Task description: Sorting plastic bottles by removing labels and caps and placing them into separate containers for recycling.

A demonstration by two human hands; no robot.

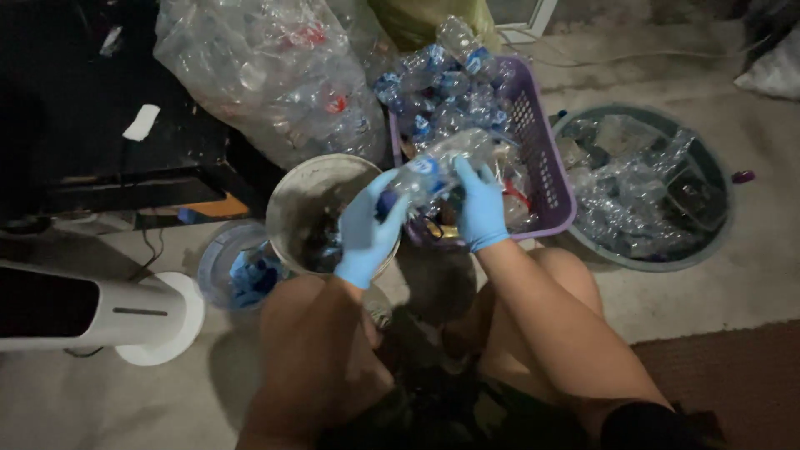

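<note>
Floor: concrete, purple basket (546, 167) of bottles ahead.
Left hand (367, 233): clenched on the cap end.
Right hand (482, 208): gripping the clear bottle (437, 167) over the bucket (287, 200).
Tip: I'd hold the body steady, twist only the cap.

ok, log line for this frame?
left hand: bottle cap end | right hand: bottle body | basket: behind | bucket: left

Both hands (425, 221) (blue-gloved) grip a clear plastic bottle (437, 167) above a purple basket (546, 167).
</note>
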